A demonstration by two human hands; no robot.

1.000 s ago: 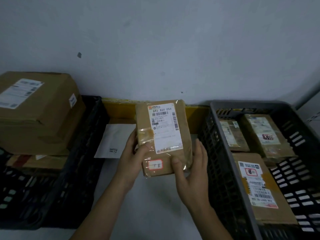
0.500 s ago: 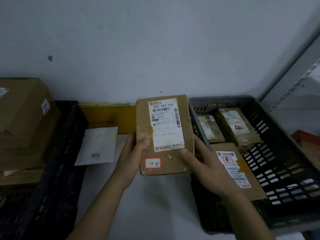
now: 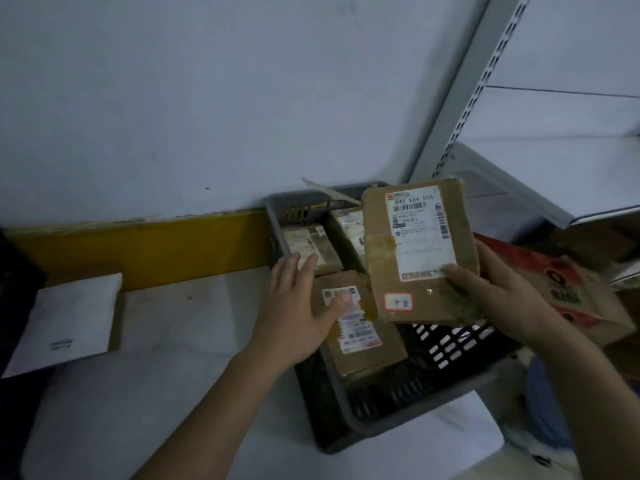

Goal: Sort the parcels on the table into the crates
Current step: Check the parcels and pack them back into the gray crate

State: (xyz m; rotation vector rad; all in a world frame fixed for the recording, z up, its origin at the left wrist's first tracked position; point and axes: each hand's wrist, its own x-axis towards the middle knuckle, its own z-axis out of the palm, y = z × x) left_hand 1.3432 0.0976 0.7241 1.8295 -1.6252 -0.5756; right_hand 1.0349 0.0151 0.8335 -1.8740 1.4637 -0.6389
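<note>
Now | right hand fingers grip parcel over crate | left hand fingers spread

Dim light, plain pale wall, yellow strip along its base, grey slotted shelving upright at right

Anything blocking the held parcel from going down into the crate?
Partly. The left hand is spread over the crate, and three parcels already lie inside. Bare floor shows under the right hand's parcel.

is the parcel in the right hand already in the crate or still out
Still out: the right hand holds the parcel above the crate, tilted, over the parcels inside.
</note>
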